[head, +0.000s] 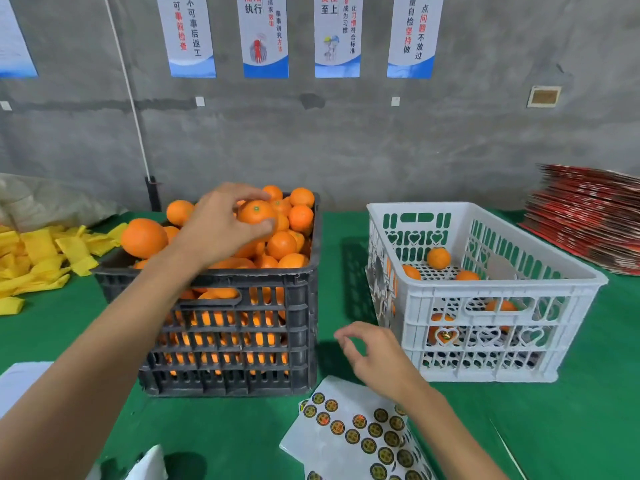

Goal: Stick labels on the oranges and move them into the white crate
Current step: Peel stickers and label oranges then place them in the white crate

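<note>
- The left hand (221,226) grips one orange (256,212) atop the heap in the black crate (242,341).
- The right hand (375,351) hovers over the sticker sheet (360,431), fingers curled; it may pinch a sticker, too small to tell.
- The white crate (485,323) stands to the right of the orange, nearer the right hand, on the green counter (571,427).

Slotted plastic white crate (485,327), green cloth table (571,410), glossy label sheet (360,431).
</note>
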`<state>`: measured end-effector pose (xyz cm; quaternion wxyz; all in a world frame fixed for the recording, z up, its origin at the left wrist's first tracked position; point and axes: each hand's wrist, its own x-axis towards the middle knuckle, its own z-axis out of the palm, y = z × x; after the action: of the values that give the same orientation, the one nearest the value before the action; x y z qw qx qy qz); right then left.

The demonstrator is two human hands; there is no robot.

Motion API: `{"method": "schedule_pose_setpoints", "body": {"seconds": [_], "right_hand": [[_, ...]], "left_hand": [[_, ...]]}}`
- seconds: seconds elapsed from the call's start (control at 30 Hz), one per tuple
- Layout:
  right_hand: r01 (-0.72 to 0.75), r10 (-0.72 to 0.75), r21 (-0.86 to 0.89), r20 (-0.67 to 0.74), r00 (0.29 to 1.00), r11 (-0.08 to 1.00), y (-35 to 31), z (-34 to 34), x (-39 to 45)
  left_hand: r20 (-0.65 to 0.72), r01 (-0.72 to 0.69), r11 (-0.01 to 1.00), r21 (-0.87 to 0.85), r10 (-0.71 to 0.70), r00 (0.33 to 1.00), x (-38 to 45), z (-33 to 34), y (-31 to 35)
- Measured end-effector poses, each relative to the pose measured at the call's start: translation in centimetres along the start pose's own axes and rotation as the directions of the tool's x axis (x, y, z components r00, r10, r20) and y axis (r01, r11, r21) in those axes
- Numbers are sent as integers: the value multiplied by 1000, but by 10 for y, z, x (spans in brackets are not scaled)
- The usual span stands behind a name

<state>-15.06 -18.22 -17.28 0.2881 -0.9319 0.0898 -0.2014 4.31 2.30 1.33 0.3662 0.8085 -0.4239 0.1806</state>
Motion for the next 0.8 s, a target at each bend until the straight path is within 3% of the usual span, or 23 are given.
{"method": "schedule_pose_setpoints", "body": {"seconds": [0.07,0.17,0.3,0.6,0.73,0.8], "right_hand": [[-48,24,118,194,981,992,4,16,-19],[-37,0,98,344,939,994,14,42,-41],[-29,2,75,334,943,997,28,58,-50],[112,-112,18,283,952,994,37,69,-52],[-57,18,212,180,983,976,35,74,-55],[-145,86,313,194,977,939,34,74,-53]], "left_hand": [[67,-10,999,-43,13,998,-1,27,5],[138,12,999,-46,-5,990,1,53,1],[128,94,992,-85,-83,988,2,55,-11],[110,59,996,-67,-51,993,-3,56,-13],[100,63,995,-73,-55,993,-5,55,-11],[102,72,995,-70,-64,993,-5,55,-11]]}}
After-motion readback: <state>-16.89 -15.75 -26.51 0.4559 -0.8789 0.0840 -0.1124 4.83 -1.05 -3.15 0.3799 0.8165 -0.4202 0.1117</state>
